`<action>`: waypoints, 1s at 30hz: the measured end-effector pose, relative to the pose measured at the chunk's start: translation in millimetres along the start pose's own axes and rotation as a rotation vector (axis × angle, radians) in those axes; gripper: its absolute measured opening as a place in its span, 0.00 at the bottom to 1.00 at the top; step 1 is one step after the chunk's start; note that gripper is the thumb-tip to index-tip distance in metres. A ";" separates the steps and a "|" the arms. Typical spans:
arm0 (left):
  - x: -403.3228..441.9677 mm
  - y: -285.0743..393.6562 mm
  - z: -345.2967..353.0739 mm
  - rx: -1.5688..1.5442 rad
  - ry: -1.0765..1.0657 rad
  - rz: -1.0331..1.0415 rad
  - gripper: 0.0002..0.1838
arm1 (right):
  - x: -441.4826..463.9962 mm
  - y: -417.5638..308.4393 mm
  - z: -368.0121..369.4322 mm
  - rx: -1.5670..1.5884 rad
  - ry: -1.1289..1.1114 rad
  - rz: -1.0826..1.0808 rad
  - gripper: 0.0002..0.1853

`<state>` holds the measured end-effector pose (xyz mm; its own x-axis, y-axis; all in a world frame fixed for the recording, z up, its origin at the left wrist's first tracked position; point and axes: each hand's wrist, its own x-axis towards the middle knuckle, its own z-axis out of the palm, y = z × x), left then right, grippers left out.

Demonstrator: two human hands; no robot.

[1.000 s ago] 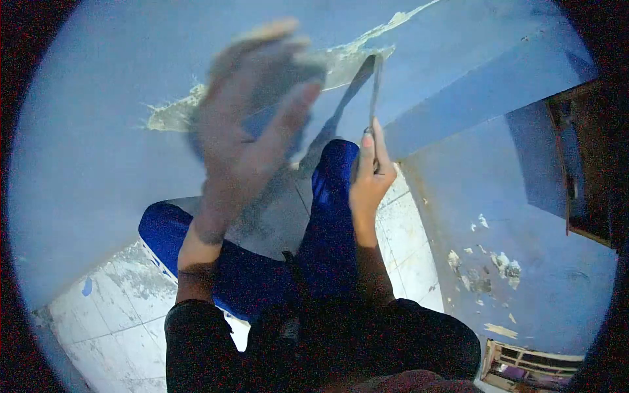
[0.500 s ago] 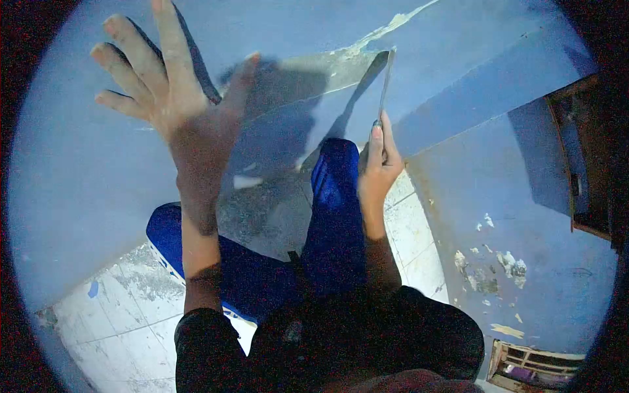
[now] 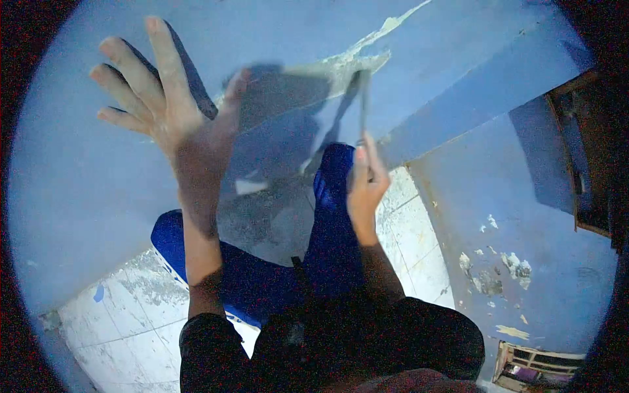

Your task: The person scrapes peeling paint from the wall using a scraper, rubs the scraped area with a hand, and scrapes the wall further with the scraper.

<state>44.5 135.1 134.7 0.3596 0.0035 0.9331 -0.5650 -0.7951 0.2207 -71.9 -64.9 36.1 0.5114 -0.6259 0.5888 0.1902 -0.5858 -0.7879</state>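
My left hand (image 3: 177, 118) lies against the blue wall (image 3: 78, 196) with its fingers spread and nothing in it. My right hand (image 3: 369, 180) grips a thin, flat tool (image 3: 365, 108), somewhat blurred, that points up toward the wall. Its upper end is at a pale, bare strip (image 3: 341, 72) where the paint is gone. The tool casts a dark shadow on the wall. A broad shadow covers part of the bare strip between my hands.
My legs in blue trousers (image 3: 334, 223) are bent close to the wall, above a white tiled floor (image 3: 131, 327). At the right are a dark wooden frame (image 3: 590, 157), peeled wall patches (image 3: 488, 281) and a slatted wooden piece (image 3: 537, 363) lower down.
My left hand swept up and left, its fingers spreading on the wall, and has since stayed nearly still. My right hand rose slightly, then moved left and down with the tool.
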 end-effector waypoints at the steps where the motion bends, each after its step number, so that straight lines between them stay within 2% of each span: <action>1: -2.2 0.5 -1.6 0.024 -0.008 -0.001 0.52 | 7.2 -8.4 -3.0 0.033 -0.009 0.069 0.21; 3: -0.4 2.5 -1.0 0.060 -0.017 -0.007 0.53 | 10.7 -11.9 -2.5 0.132 0.017 0.166 0.22; 5: 2.4 3.7 -0.4 0.071 -0.026 -0.008 0.54 | -2.3 -4.3 -5.9 0.048 0.009 0.167 0.20; 8: 0.6 3.0 0.6 0.110 -0.025 -0.014 0.55 | -5.5 -7.0 -2.0 -0.080 0.003 -0.004 0.19; 9: 0.6 2.2 0.8 0.132 -0.023 -0.019 0.55 | 1.4 -3.0 -5.7 -0.096 -0.002 0.004 0.19; 11: 3.1 3.5 0.8 0.159 -0.032 -0.024 0.56 | 18.1 -25.9 -9.8 -0.048 0.001 0.114 0.20; 14: 5.4 2.3 0.6 0.084 -0.037 -0.013 0.58 | 33.6 -43.8 -11.2 0.264 0.046 0.312 0.20; 17: 0.8 1.7 0.1 0.062 -0.034 -0.015 0.56 | -4.5 -3.8 -11.2 -0.179 -0.025 -0.145 0.17; 19: 0.2 -0.1 -0.6 0.046 -0.026 -0.015 0.55 | -14.9 -5.7 -9.2 -0.207 -0.061 -0.141 0.16; 22: 2.4 1.1 -0.2 -0.009 -0.031 -0.018 0.54 | 16.7 -21.0 -24.2 -0.117 -0.129 0.121 0.20; 26: 4.1 1.3 -0.2 -0.024 -0.051 -0.034 0.54 | -8.1 2.8 -31.1 -0.380 -0.122 -0.161 0.16; 27: 6.7 -0.5 0.0 -0.005 -0.037 -0.031 0.54 | -12.0 7.9 -28.5 -0.305 -0.126 -0.245 0.17; 30: 6.4 -1.2 0.1 0.041 -0.039 -0.018 0.56 | 9.8 -15.8 -23.5 -0.251 -0.054 -0.027 0.18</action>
<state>47.5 136.0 140.3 0.3983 -0.0050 0.9172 -0.5279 -0.8190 0.2247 -89.6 -73.9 58.6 0.5543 -0.5839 0.5931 -0.0059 -0.7153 -0.6988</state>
